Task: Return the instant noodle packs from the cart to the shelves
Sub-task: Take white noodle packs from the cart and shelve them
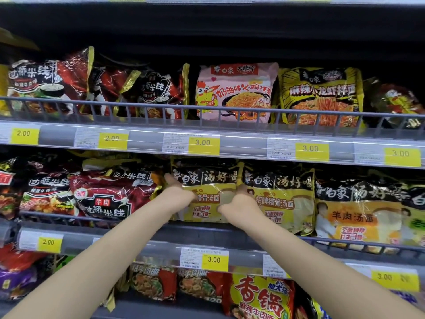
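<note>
A: Noodle pack, yellow and black (207, 199), stands upright on the middle shelf (207, 229), at the front, touching a matching pack (282, 199) on its right. Why both hands?

B: Judging by the pose, to square it in its row. Soft multi-pack; held at both edges so it doesn't slump. Red pack (110, 194) leans in from the left, crowding the slot.

A: Left hand (178, 192)?

B: On the pack's left edge, fingers reaching behind it toward the top corner. Whether they curl round it, can't tell.

A: Right hand (241, 201)?

B: Laid on the front face near the right edge, thumb spread low across the wrapper. Fingertips lost at the seam between the two packs; grip or flat press, can't tell.

A: Smaller cues?

B: Yellow price tag (213, 259) below reads 3.00, roughly under this pack. Cart not in view.
</note>
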The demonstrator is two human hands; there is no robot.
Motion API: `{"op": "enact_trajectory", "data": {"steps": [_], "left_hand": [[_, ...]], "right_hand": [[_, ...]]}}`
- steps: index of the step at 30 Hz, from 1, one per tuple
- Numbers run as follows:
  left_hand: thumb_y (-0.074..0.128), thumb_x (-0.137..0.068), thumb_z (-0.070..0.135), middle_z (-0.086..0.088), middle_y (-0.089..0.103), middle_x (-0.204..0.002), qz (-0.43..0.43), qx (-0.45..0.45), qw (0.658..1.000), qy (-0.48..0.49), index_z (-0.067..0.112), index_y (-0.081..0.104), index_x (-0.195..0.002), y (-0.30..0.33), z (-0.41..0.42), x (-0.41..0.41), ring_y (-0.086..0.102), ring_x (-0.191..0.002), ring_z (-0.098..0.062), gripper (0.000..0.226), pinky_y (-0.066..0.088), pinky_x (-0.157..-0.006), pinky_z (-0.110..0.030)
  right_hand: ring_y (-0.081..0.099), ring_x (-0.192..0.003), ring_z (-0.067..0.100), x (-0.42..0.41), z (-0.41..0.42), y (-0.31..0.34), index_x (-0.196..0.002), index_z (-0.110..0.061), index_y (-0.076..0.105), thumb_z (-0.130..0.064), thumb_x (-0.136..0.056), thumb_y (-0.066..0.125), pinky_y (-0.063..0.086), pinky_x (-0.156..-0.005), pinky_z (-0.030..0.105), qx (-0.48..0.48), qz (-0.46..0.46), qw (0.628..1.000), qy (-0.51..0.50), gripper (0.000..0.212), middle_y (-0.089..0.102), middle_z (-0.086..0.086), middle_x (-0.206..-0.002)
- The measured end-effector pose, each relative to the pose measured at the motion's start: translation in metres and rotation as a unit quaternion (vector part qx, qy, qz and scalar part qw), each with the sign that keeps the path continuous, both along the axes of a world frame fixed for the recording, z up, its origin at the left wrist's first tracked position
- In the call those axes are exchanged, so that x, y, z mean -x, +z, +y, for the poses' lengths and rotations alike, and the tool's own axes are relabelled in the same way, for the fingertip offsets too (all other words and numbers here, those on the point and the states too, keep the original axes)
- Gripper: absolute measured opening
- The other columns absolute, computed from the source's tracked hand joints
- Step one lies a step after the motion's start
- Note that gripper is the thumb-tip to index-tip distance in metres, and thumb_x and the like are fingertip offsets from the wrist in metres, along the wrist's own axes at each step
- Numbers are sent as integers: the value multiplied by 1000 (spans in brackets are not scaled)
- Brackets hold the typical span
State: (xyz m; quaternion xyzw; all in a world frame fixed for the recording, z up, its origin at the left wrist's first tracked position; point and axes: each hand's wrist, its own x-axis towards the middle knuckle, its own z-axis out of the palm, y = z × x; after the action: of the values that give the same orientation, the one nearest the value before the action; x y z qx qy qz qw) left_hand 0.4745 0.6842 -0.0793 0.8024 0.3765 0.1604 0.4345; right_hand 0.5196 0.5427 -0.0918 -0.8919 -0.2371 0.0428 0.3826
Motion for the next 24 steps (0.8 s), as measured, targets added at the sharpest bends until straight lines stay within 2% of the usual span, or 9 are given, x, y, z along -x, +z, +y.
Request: {"op": "enact_trajectory", "data": {"steps": [2,4,6,8,13,15,17,22,24], "left_hand": [[62,-88,15,-27,55,-121,-31,44,999,-5,-9,20,-140,-5,5,-2,60,-100,-33,71,48,-84,-38],[61,-86,12,-26,63,-100,-79,64,995,-8,-5,26,-138,-10,6,1,63,-95,-37,65,52,-71,-39],[60,-85,11,-21,59,-70,-102,48,994,-16,-5,24,-134,-14,2,5,66,-85,-39,63,53,-52,-28],[60,-85,14,-14,51,-59,-118,31,992,-26,-1,25,-128,-13,-6,11,63,-75,-36,57,49,-51,-29],[62,-87,21,-9,51,-78,-118,34,991,-50,6,43,-98,-7,-24,21,52,-83,-26,27,44,-68,-28],[63,-85,23,-16,51,-111,-100,-76,990,-61,2,43,-120,-7,-33,23,49,-107,-29,45,43,-90,-32],[61,-86,22,-13,36,-137,-137,-171,970,-101,8,31,-137,-9,-45,25,35,-130,-28,61,32,-105,-34],[54,-91,19,-2,51,-130,-122,-149,944,-270,17,38,-138,-21,-77,10,53,-110,-15,50,43,-91,-29],[53,-92,21,0,51,-120,-81,-143,941,-295,16,30,-143,-23,-86,1,53,-84,-4,56,42,-71,-22]], "right_hand": [[49,-118,25,3,2,3,-146,-7,13,-16,-90,58,38,-71,24,-29,45,999,6,72,43,14,-136],[52,-84,13,6,5,3,-141,-6,21,-14,-90,57,39,-62,27,-59,58,996,16,63,51,3,-98],[38,-63,6,6,7,1,-135,-3,26,-15,-90,58,39,-63,29,-65,61,996,12,56,38,-2,-76],[37,-61,8,6,8,-1,-131,-3,29,-16,-90,57,40,-66,29,-59,62,996,14,51,37,-1,-73],[48,-71,14,7,-14,4,-120,-10,35,-18,-87,59,49,-71,32,-66,34,997,15,42,44,-1,-80],[51,-74,17,5,-37,1,-111,-14,38,-22,-86,59,47,-69,32,-48,-29,998,-5,34,47,-1,-83],[54,-78,22,5,-66,-3,-105,-17,39,-29,-88,56,46,-67,34,-7,-104,993,-49,27,50,3,-92],[51,-83,26,7,-118,-5,-106,-18,32,-27,-91,53,48,-72,39,55,-168,975,-136,27,39,4,-106],[54,-90,30,3,-123,-6,-115,-16,34,-26,-91,54,49,-79,44,61,-148,977,-144,32,40,7,-113]]}}
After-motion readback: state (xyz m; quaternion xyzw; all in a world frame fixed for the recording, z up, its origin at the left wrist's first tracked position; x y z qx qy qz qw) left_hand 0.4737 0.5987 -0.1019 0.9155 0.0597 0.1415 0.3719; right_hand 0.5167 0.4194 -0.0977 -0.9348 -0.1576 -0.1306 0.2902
